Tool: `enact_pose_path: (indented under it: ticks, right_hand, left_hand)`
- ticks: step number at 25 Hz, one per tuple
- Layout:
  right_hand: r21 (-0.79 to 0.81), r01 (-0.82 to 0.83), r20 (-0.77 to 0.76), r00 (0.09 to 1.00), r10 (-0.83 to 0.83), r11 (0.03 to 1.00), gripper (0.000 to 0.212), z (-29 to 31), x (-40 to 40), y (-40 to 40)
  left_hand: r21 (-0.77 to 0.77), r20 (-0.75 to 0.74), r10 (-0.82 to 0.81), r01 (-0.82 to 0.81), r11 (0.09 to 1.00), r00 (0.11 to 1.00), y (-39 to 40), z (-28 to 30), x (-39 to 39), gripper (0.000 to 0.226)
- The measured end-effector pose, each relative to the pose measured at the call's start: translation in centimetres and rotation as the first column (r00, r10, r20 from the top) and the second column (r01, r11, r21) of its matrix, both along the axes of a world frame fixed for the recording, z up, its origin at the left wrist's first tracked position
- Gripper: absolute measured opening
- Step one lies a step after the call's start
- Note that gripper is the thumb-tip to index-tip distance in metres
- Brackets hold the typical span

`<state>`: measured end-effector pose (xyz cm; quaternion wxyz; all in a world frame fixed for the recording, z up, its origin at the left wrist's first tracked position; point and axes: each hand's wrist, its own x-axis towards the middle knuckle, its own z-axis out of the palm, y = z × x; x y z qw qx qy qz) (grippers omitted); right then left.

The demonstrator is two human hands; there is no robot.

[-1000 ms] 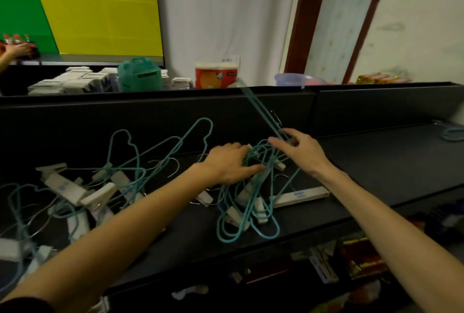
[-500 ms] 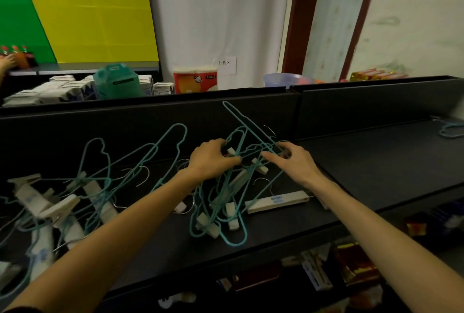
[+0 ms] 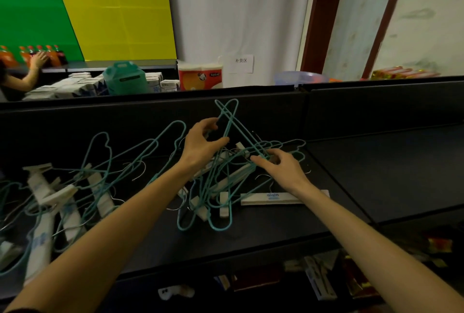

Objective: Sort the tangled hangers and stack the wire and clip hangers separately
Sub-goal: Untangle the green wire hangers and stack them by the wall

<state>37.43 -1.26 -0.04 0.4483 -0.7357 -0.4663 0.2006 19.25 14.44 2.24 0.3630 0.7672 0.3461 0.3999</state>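
Note:
A tangle of teal wire hangers [image 3: 221,187] and white clip hangers lies mid-shelf on the black shelf [image 3: 376,174]. My left hand [image 3: 200,144] is raised over its back, thumb and fingers curved around a teal wire that rises to a loop [image 3: 227,109] against the back panel. My right hand [image 3: 278,167] rests on the tangle's right side, fingers curled on teal wires. A white clip hanger [image 3: 273,198] lies flat just under my right wrist. A second, larger tangle of wire and clip hangers [image 3: 70,187] spreads over the shelf's left part.
A black back panel [image 3: 351,106] walls the shelf. Behind it stand white boxes [image 3: 82,85], a teal carton [image 3: 124,78], a tissue pack [image 3: 200,76] and a blue basin [image 3: 300,78]. Another person's hand [image 3: 37,59] touches bottles at far left. Packaged goods fill the lower shelf [image 3: 326,280].
Both hands have shifted toward the back of the middle tangle. My left hand rose off the wires and now curves around an upright teal wire; the tall loop stands lower than a second ago.

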Motion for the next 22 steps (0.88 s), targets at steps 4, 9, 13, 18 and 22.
enact_pose_path:
  ticks: [4,9,13,18,22]
  right_hand:
    - [0.065,-0.011,-0.093,0.996,0.017,0.998,0.071,-0.2,-0.9,-0.6]
    - [0.14,0.019,-0.162,0.987,0.004,0.99,0.075,-0.1,-2.4,-2.0]
    - [0.217,0.059,-0.229,0.973,-0.008,0.974,0.068,-0.3,-4.1,-2.8]
    - [0.233,0.057,-0.32,0.947,0.021,0.971,0.032,-0.1,-5.7,-3.9]
    - [0.197,0.098,-0.39,0.921,-0.014,0.976,0.033,-0.1,-5.5,-4.8]
  left_hand:
    - [-0.136,0.105,0.018,-0.004,0.991,0.994,-0.3,0.5,-0.5,0.087]
    - [0.003,0.155,-0.065,0.065,0.998,0.986,-0.8,3.2,-2.7,0.086]
    - [0.125,0.198,-0.105,0.081,0.989,0.975,-1.7,4.8,-4.7,0.085]
    - [-0.082,0.52,-0.122,0.192,0.978,0.845,-2.4,7.8,-5.4,0.068]
    - [-0.2,0.6,-0.082,0.248,0.948,0.796,-2.2,9.0,-4.6,0.05]
